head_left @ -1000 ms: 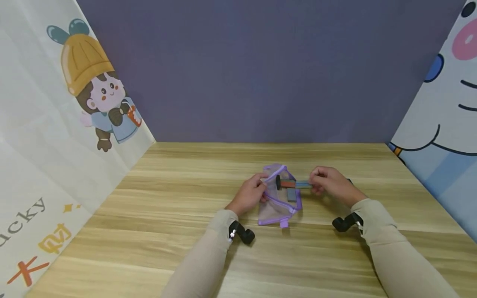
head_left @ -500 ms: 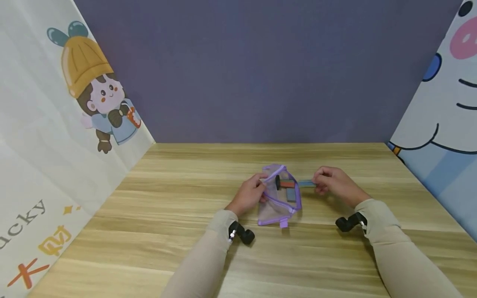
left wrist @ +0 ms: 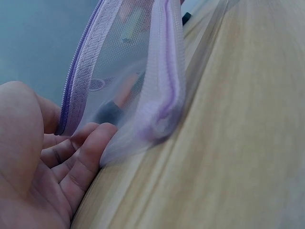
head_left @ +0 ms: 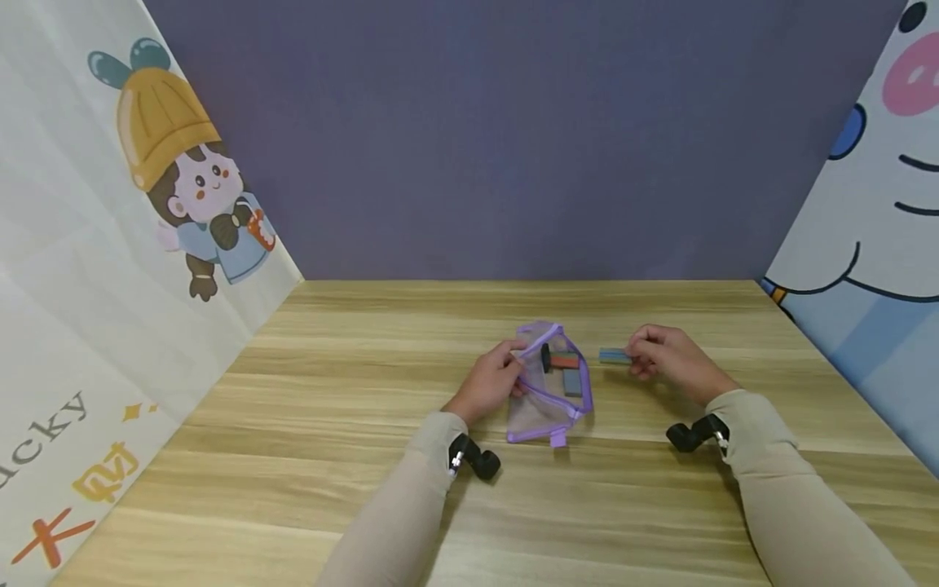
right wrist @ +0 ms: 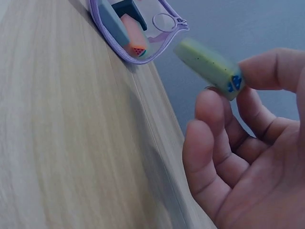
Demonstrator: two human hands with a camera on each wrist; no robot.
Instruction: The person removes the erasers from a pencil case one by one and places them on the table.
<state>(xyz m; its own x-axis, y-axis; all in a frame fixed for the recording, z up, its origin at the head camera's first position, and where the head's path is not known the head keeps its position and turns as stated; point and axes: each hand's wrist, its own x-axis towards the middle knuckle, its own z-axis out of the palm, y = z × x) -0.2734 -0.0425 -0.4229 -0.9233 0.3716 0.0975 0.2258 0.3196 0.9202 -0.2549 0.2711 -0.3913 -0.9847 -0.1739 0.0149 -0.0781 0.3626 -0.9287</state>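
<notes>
Right grip (head_left: 673, 360), nearly closed, pinches a greenish block (right wrist: 207, 67) by its end; left grip (head_left: 486, 385) curls on a purple mesh pouch (head_left: 534, 414).

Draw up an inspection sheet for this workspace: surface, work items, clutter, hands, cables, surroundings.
Surface: wood-grain tabletop.
Work items: purple-trimmed mesh pouch, unzipped, holding an orange-red piece, grey-blue block and dark item; green-blue piece outside the pouch, apart from it.
Clutter: small dark object beyond the pouch, mostly hidden, unidentified.
Hands: left hand grips the pouch's edge; right hand pinches the green-blue piece.
Cables: nothing seen for certain.
Surroundings: dark backdrop behind; cartoon-printed left panel and right panel.
</notes>
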